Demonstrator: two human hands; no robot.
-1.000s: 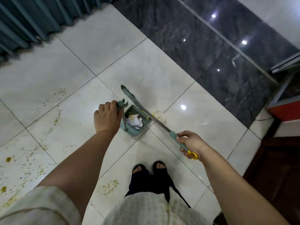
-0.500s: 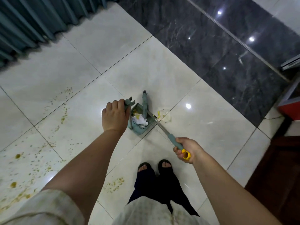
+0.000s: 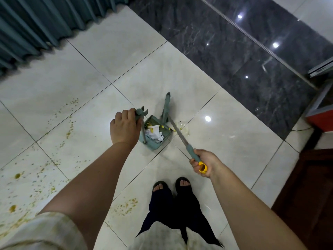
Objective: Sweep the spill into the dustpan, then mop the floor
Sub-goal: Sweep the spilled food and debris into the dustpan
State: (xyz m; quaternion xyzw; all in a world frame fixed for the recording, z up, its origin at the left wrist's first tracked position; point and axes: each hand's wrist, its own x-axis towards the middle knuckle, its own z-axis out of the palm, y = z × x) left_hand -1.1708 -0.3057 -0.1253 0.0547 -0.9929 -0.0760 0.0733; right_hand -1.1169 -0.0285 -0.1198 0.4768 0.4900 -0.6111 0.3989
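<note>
The teal dustpan (image 3: 154, 139) sits on the pale tiled floor (image 3: 111, 69), holding crumpled white paper and yellow bits; the left hand (image 3: 124, 127) is closed around the top of its upright handle (image 3: 139, 112); the broom head (image 3: 166, 109) stands at the dustpan's far edge, its shaft (image 3: 180, 135) slanting back to the right hand (image 3: 203, 162), which is clenched round the grip by the yellow end cap (image 3: 203, 167); a pale wet smear (image 3: 182, 126) lies just beside the dustpan, under the shaft; yellow-brown specks (image 3: 70, 126) scatter across tiles beyond the left hand, well apart from the dustpan; sandalled feet (image 3: 171, 184) stand near the dustpan.
</note>
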